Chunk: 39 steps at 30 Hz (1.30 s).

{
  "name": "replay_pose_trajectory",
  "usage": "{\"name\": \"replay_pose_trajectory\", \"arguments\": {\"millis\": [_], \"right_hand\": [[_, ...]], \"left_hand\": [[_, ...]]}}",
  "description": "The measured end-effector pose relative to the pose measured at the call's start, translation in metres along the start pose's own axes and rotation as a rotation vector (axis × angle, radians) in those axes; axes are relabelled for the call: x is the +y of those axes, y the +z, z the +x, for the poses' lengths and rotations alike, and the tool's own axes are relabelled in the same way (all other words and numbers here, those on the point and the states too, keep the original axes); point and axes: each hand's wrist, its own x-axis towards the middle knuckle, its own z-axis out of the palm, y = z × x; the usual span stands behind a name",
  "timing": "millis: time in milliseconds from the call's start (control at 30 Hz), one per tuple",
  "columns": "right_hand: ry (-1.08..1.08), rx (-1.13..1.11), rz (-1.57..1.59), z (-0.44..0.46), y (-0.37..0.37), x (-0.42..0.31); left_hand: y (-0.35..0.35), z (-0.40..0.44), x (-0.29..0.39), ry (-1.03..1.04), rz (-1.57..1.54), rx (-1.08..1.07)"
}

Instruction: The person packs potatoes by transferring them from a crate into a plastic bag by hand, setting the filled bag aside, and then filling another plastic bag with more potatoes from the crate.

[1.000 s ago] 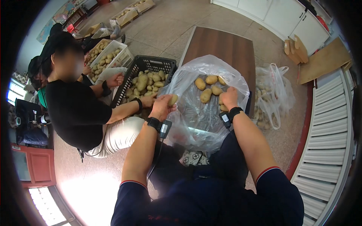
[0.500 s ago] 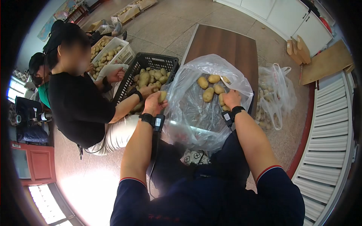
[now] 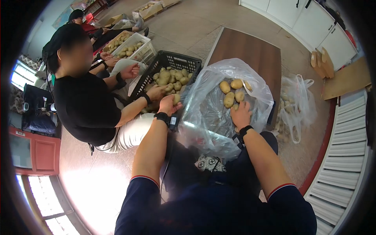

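Note:
In my left hand (image 3: 169, 106) is a potato (image 3: 177, 98), gripped by the fingertips beside the black crate (image 3: 196, 61). Inside an opened clear plastic bag (image 3: 203, 107), my right hand (image 3: 241, 115) reaches down with fingers apart, touching the lower edge of a small group of potatoes (image 3: 228, 100). What lies under its palm is hidden. The bag rests partly on a brown wooden table (image 3: 248, 46) and hangs toward my lap. Many more potatoes (image 3: 169, 76) fill the black crate.
A co-worker (image 3: 84, 102) in black sits at my left, a hand in the black crate. White crates (image 3: 147, 49) of potatoes stand behind it. A filled plastic bag (image 3: 296, 103) is on the floor to the right, near a white radiator (image 3: 337, 156).
The view has shifted, so the surroundings sit further right. My left hand still holds the potato near the crate. My right hand's fingers have spread beside the potatoes in the bag.

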Motion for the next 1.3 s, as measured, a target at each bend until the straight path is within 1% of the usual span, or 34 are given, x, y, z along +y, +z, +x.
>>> {"name": "replay_pose_trajectory", "arguments": {"millis": [100, 167, 200, 267, 333, 500, 600, 667, 733, 767, 800, 833, 900, 1000, 1133, 1233, 1300], "right_hand": [[-0.021, 0.000, -0.005, -0.012, -0.003, -0.009], [-0.013, -0.089, -0.040, -0.021, -0.006, -0.014], [-0.004, -0.087, -0.046, -0.024, -0.006, -0.014], [-0.134, -0.050, -0.011, -0.027, -0.006, -0.014], [-0.164, -0.050, 0.014, -0.030, -0.005, -0.012], [-0.250, -0.087, 0.060, -0.035, -0.011, -0.021], [-0.291, -0.088, -0.025, -0.038, -0.015, -0.022], [-0.450, -0.021, -0.115, -0.038, -0.017, -0.021], [-0.455, -0.020, -0.107, -0.039, -0.018, -0.022], [-0.460, -0.019, -0.100, -0.039, -0.020, -0.024], [-0.460, -0.019, -0.100, -0.039, -0.022, -0.025], [-0.464, 0.002, -0.104, -0.040, -0.024, -0.027], [-0.468, 0.023, -0.108, -0.040, -0.025, -0.029], [-0.497, 0.000, -0.120, -0.039, -0.020, -0.028], [-0.556, -0.001, -0.171, -0.039, -0.012, -0.022], [-0.572, 0.010, -0.182, -0.037, -0.005, -0.018], [-0.574, 0.015, -0.195, -0.037, -0.009, -0.024]], "left_hand": [[-0.009, 0.005, -0.002, 0.012, 0.022, 0.019], [-0.015, 0.008, -0.004, 0.009, 0.022, 0.005], [-0.018, 0.009, -0.004, 0.014, 0.012, 0.018], [-0.015, 0.007, -0.004, 0.016, 0.005, 0.024], [-0.015, -0.001, 0.001, 0.025, 0.063, 0.067], [-0.022, 0.000, -0.002, 0.021, -0.011, 0.094], [-0.024, 0.004, -0.003, 0.024, 0.002, 0.120], [-0.029, 0.011, -0.006, 0.017, -0.024, 0.139], [-0.037, 0.019, -0.008, 0.008, -0.049, 0.157], [-0.055, 0.042, -0.016, 0.016, 0.093, 0.129], [-0.056, 0.043, -0.015, 0.023, 0.236, 0.101], [-0.057, 0.043, -0.016, 0.023, 0.235, 0.100], [-0.035, 0.012, -0.001, -0.019, 0.041, 0.167], [-0.031, 0.013, -0.003, -0.034, -0.019, 0.184], [-0.024, 0.017, -0.010, 0.033, 0.066, 0.138], [0.001, -0.012, -0.003, 0.056, 0.069, 0.086], [0.010, -0.014, -0.005, 0.114, 0.185, 0.074]]}}
